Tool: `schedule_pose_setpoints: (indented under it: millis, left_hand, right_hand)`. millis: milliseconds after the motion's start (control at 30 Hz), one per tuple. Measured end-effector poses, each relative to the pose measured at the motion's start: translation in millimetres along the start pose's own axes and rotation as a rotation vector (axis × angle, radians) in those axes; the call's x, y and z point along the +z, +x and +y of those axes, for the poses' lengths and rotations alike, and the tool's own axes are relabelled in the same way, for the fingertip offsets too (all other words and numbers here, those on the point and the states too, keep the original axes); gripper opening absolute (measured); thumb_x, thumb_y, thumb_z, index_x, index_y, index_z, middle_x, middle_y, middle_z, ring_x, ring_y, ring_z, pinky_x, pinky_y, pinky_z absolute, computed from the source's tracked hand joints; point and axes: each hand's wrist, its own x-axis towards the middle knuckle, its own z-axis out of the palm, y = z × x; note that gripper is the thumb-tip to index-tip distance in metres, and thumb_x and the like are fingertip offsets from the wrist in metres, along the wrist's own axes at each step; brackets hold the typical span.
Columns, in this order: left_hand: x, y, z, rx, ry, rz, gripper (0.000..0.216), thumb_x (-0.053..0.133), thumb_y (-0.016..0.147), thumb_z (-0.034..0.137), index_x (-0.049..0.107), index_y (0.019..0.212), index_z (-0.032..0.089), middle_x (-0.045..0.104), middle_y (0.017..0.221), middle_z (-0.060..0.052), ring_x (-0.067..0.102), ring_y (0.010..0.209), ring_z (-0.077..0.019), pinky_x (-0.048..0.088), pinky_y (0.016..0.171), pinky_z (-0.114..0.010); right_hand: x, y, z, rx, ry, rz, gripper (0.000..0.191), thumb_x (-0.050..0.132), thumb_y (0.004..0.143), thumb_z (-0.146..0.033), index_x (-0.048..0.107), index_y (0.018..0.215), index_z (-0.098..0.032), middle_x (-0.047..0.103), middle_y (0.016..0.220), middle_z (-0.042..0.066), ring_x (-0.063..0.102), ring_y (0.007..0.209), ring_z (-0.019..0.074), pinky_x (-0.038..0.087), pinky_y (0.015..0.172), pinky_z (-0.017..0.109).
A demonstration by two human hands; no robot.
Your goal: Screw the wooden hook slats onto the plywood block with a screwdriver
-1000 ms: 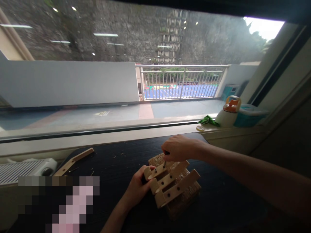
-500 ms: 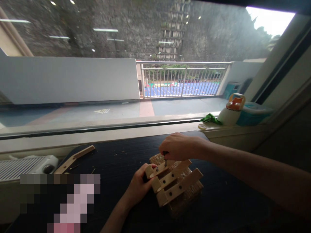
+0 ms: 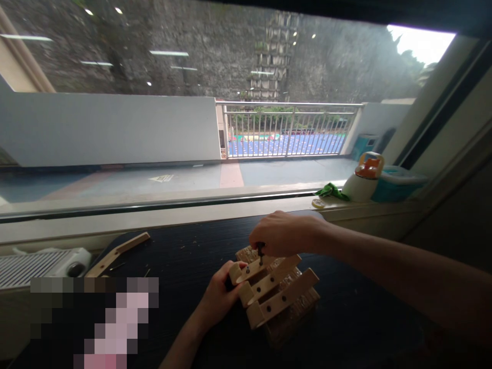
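Gripping a dark tool (image 3: 261, 253) on a wooden bar (image 3: 254, 268)
Right hand (image 3: 279, 233): fingers curled tight around the tool; left hand (image 3: 222, 293): fingers clasping the bar's blocky end.

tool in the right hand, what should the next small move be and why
Probably a small turn of the tool by the right hand, pressed lightly down: its lower end appears to meet the farthest wooden piece, and the left hand is at that piece's left end, seemingly steadying it. Whether the tip is seated is too small to tell.
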Motion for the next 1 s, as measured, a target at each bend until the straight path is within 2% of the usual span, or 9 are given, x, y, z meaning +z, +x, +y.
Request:
schedule_pose_setpoints:
  millis: [100,333,433,533,633,700,800,1000]
  left_hand:
    - [0,0,0,-0.011,-0.014,0.010,0.025,0.060,0.076,0.025,0.059,0.100,0.019,0.063,0.088,-0.003,0.057,0.081,-0.0192,0.045,0.074,-0.026]
    - [-1,1,3,-0.017,-0.002,0.003,0.023,0.059,0.076,0.023,0.059,0.098,0.018,0.064,0.089,-0.003,0.058,0.082,-0.0196,0.045,0.075,-0.027]
    - [0,1,3,-0.018,0.005,0.004,0.024,0.059,0.075,0.022,0.059,0.098,0.018,0.064,0.089,-0.003,0.057,0.083,-0.0196,0.045,0.076,-0.027]
    - [0,1,3,-0.017,0.000,0.004,0.024,0.060,0.075,0.024,0.059,0.099,0.018,0.063,0.088,-0.002,0.057,0.082,-0.0193,0.045,0.076,-0.027]
    - [0,1,3,-0.014,-0.010,0.006,0.025,0.060,0.075,0.024,0.060,0.099,0.018,0.063,0.088,-0.003,0.057,0.083,-0.0193,0.045,0.076,-0.027]
    - [0,1,3,-0.013,-0.013,0.009,0.025,0.061,0.075,0.024,0.060,0.099,0.018,0.064,0.089,-0.003,0.057,0.083,-0.0196,0.045,0.076,-0.027]
    - [0,1,4,-0.023,-0.021,0.013,0.025,0.062,0.074,0.024,0.061,0.098,0.018,0.065,0.089,-0.003,0.058,0.082,-0.0198,0.045,0.075,-0.027]
    - [-1,1,4,-0.033,-0.001,-0.002,0.028,0.060,0.074,0.022,0.060,0.102,0.018,0.064,0.090,-0.004,0.058,0.082,-0.0198,0.045,0.075,-0.027]
  right_hand:
    - [6,3,0,-0.017,-0.048,-0.036,0.022,0.050,0.075,-0.016,0.068,0.088,-0.018,0.068,0.081,0.007,0.061,0.073,0.0185,0.037,0.056,0.025]
    - [25,4,10,0.065,0.030,0.076,0.025,0.046,0.080,-0.028,0.067,0.087,-0.017,0.068,0.083,0.009,0.062,0.079,0.0207,0.041,0.065,0.029]
    - [26,1,12,0.105,0.029,0.098,0.027,0.045,0.081,-0.032,0.067,0.085,-0.018,0.068,0.084,0.009,0.062,0.080,0.0213,0.041,0.066,0.030]
    - [20,-4,10,0.114,-0.003,0.073,0.028,0.048,0.079,-0.034,0.066,0.092,-0.018,0.068,0.086,0.010,0.062,0.079,0.0214,0.041,0.064,0.030]
    - [11,-7,7,0.061,-0.003,0.055,0.029,0.053,0.075,-0.028,0.064,0.101,-0.021,0.068,0.087,0.007,0.061,0.078,0.0205,0.041,0.063,0.029]
    - [8,-6,5,0.021,-0.015,0.039,0.027,0.053,0.073,-0.019,0.066,0.096,-0.022,0.068,0.085,0.005,0.061,0.077,0.0196,0.040,0.062,0.028]
    - [8,0,3,0.004,-0.081,-0.024,0.022,0.053,0.071,-0.012,0.068,0.086,-0.017,0.068,0.079,0.007,0.061,0.074,0.0191,0.040,0.059,0.026]
    - [14,8,5,0.013,-0.131,-0.044,0.022,0.052,0.074,-0.010,0.069,0.088,-0.013,0.068,0.083,0.011,0.062,0.076,0.0204,0.041,0.059,0.027]
